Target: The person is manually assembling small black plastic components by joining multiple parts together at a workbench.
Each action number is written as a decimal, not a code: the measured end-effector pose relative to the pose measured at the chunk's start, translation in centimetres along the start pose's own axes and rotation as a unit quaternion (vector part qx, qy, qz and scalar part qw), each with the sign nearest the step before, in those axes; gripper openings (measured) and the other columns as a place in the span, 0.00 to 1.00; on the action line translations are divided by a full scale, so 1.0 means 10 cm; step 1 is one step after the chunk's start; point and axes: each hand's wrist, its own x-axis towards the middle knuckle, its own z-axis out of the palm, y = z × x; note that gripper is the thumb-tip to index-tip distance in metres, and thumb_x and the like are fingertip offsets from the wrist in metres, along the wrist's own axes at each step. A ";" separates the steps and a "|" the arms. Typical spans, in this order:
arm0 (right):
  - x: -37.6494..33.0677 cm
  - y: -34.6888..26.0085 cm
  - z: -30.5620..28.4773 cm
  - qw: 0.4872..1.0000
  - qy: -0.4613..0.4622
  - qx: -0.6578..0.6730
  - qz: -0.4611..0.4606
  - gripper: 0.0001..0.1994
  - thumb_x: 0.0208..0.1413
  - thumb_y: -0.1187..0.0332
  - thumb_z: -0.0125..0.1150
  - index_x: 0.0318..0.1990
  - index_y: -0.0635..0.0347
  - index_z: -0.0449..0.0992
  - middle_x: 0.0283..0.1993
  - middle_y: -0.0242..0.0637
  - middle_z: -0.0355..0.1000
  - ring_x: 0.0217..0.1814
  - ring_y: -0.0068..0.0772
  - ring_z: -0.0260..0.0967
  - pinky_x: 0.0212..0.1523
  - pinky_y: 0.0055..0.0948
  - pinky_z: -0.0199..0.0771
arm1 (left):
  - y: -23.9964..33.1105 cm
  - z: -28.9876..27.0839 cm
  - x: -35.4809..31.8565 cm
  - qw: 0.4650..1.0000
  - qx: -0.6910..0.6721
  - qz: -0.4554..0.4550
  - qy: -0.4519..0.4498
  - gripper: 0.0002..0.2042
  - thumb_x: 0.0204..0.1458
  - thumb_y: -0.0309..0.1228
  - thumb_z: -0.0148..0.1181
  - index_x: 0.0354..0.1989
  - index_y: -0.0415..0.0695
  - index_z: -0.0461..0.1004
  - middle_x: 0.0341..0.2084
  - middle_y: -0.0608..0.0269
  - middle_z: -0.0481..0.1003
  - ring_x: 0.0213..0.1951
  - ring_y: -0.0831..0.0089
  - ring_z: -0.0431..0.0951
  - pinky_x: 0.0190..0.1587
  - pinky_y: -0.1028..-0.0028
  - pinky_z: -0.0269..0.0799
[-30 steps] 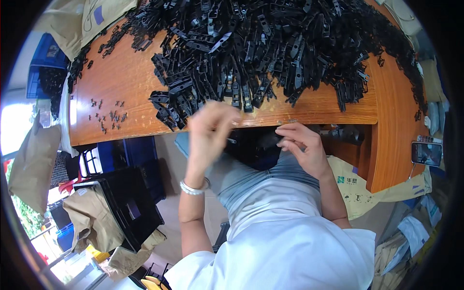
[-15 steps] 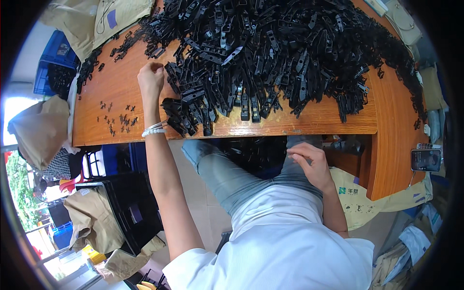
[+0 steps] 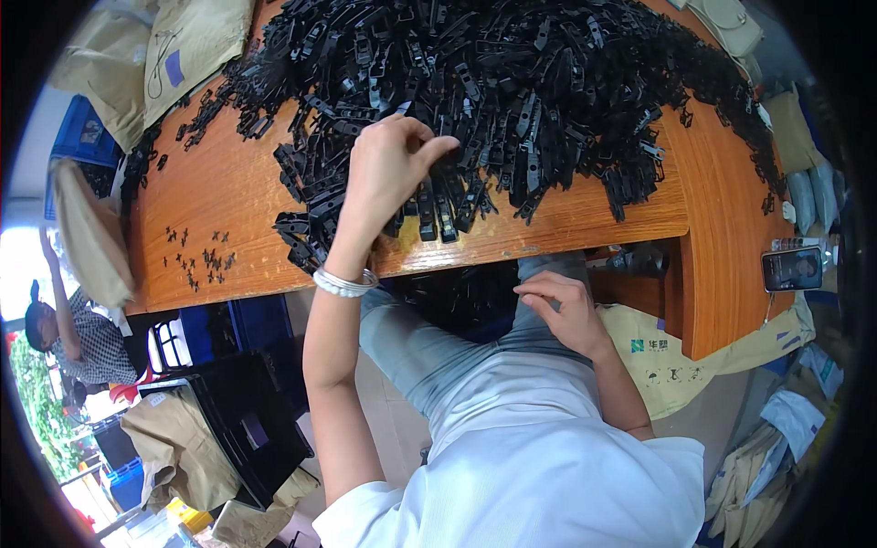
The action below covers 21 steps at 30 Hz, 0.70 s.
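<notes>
A large heap of black plastic clip-like parts [image 3: 512,82] covers the far and middle part of the wooden table [image 3: 384,263]. My left hand [image 3: 388,169], with a white bracelet at the wrist, is over the near left side of this heap. Its thumb stands apart from the curled fingers, and no part shows between them. Above my lap, my right hand [image 3: 566,310] has thumb and forefinger drawn together in a pinch; anything between the tips is too small to make out. Several small dark cross-shaped pieces [image 3: 215,263] lie scattered at the table's left.
Between my legs, under the table edge, is a dark mass of black parts [image 3: 457,297]. A phone [image 3: 792,269] stands at the right. Brown sacks [image 3: 196,64] lie far left; black crates [image 3: 228,411] stand lower left. Another person [image 3: 78,338] is at the left edge.
My left hand has moved right, from the table beside the heap to over the parts, and its fingers have parted. My right hand keeps its pinch. The view has shifted, and another person now shows.
</notes>
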 end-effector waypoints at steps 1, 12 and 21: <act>-0.01 0.01 0.00 1.000 -0.005 0.005 0.006 0.08 0.48 0.78 0.56 0.37 0.67 0.75 0.34 0.40 0.71 0.33 0.29 0.69 0.32 0.22 0.68 | 0.10 0.04 0.00 0.998 0.046 -0.039 -0.011 0.14 0.40 0.36 0.66 0.20 0.35 0.75 0.15 0.58 0.72 0.17 0.74 0.70 0.24 0.77 0.66; -0.05 0.10 -0.23 0.993 0.111 0.026 -0.014 0.05 0.50 0.78 0.53 0.34 0.69 0.74 0.29 0.38 0.70 0.27 0.23 0.69 0.26 0.18 0.67 | -0.06 0.18 -0.22 0.963 -0.204 -0.085 0.156 0.09 0.39 0.24 0.67 0.21 0.34 0.71 0.22 0.68 0.68 0.20 0.85 0.63 0.24 0.84 0.59; 0.18 -0.11 -0.50 0.931 0.347 -0.094 -0.061 0.03 0.49 0.79 0.55 0.32 0.67 0.74 0.27 0.34 0.68 0.23 0.19 0.62 0.22 0.16 0.59 | 0.11 0.20 -0.55 0.877 -0.410 -0.141 0.209 0.18 0.42 0.19 0.62 0.43 0.35 0.65 0.23 0.67 0.69 0.21 0.84 0.67 0.20 0.88 0.60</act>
